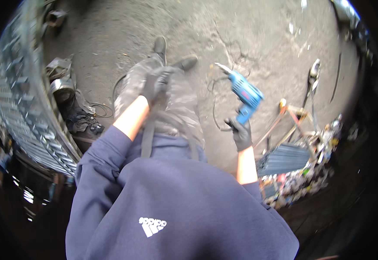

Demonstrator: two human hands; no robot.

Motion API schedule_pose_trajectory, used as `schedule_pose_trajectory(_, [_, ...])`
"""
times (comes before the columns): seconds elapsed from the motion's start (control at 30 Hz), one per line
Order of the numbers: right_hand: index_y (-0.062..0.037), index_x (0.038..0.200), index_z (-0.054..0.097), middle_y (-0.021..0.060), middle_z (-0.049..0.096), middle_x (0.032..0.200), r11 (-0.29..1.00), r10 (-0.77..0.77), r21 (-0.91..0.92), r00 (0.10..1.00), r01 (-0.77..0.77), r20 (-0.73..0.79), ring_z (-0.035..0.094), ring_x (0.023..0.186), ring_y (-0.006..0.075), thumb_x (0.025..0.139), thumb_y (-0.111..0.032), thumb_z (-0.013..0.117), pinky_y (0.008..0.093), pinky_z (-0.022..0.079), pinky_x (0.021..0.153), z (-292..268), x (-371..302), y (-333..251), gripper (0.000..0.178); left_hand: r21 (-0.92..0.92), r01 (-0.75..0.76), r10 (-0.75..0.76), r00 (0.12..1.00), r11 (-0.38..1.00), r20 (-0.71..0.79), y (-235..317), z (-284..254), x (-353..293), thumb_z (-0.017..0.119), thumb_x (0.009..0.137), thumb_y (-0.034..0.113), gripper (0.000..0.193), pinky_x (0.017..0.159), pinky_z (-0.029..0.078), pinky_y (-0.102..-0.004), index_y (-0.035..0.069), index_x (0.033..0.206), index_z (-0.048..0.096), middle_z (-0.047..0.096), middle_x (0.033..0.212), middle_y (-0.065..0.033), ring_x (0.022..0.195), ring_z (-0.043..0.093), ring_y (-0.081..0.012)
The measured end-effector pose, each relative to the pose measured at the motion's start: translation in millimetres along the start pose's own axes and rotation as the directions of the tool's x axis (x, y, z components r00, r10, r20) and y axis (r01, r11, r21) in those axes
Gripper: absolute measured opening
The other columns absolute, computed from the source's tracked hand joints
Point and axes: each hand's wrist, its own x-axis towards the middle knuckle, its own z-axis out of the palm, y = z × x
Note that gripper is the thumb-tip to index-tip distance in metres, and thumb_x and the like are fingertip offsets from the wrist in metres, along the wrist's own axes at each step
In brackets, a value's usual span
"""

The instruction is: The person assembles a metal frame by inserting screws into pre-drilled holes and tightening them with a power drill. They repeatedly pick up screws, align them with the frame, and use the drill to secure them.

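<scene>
Dark blue cloth sweatshirt (189,186) is closest, with white letters and a white striped shape on it. Its wearer's right hand (242,136), in a dark glove, grips a blue power drill (246,93) with a silver tip. It is over the dusty grey floor (280,47), and the tip seems to touch nothing, so it looks not at work. How much is done or left, I cannot tell. Blur hides whether the dark-gloved left hand (155,88) holds anything. The drill's reddish mark is too blurry to read.
</scene>
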Motion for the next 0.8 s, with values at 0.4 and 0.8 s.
schedule_pose_trajectory(0.4, [-0.0065, 0.134, 0.062, 0.0021, 0.072, 0.124, 0.872, -0.484, 0.182, 0.743, 0.455, 0.463, 0.064, 0.096, 0.0100, 0.101, -0.020, 0.061, 0.0280, 0.050, 0.083, 192.9, 27.1, -325.3, 0.036, -0.674, -0.289, 0.487, 0.865, 0.680, 0.119, 118.3, -148.7, -278.1, 0.042, 0.106, 0.026, 0.035, 0.044, 0.040, -0.0199, 0.003, 0.113, 0.068, 0.065, 0.084, -0.0016, 0.057, 0.055, -0.0073])
schedule_pose_trajectory(0.8, [-0.0005, 0.124, 0.070, 0.0126, 0.074, 0.111, 0.295, -0.858, -0.131, 0.323, 0.946, 0.399, 0.069, 0.087, 0.0171, 0.103, -0.016, 0.057, 0.0276, 0.051, 0.068, 480.2, -85.4, -408.3, 0.029, -0.913, -0.404, 0.700, 0.637, -0.052, -0.322, 164.7, -313.5, -284.3, 0.054, 0.109, 0.024, 0.032, 0.047, 0.036, -0.0205, 0.012, 0.138, 0.061, 0.064, 0.098, 0.0016, 0.068, 0.053, -0.0082])
